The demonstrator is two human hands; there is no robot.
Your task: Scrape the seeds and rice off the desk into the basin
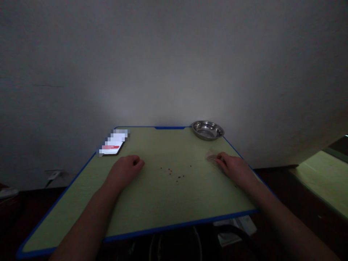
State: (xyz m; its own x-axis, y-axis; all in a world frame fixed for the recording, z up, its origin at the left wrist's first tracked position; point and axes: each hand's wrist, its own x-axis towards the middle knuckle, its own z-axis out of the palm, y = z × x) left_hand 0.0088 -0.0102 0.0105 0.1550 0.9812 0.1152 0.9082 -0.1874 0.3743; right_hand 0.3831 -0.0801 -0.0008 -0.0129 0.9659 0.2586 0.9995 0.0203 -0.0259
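On the left half of the table rests my left hand, curled into a loose fist with nothing showing in it. My right hand, over the right side, pinches a thin see-through piece with a mesh look between thumb and fingers. That piece is blurred, and its exact kind is unclear. Several tiny dark bits, like seeds or small beads, lie scattered on the tabletop between my two hands, touching neither.
A shallow stainless steel bowl stands at the back right corner. At the back left lies a phone with its screen lit. A grey wall rises behind the blue-edged table. Another pale green surface is at far right.
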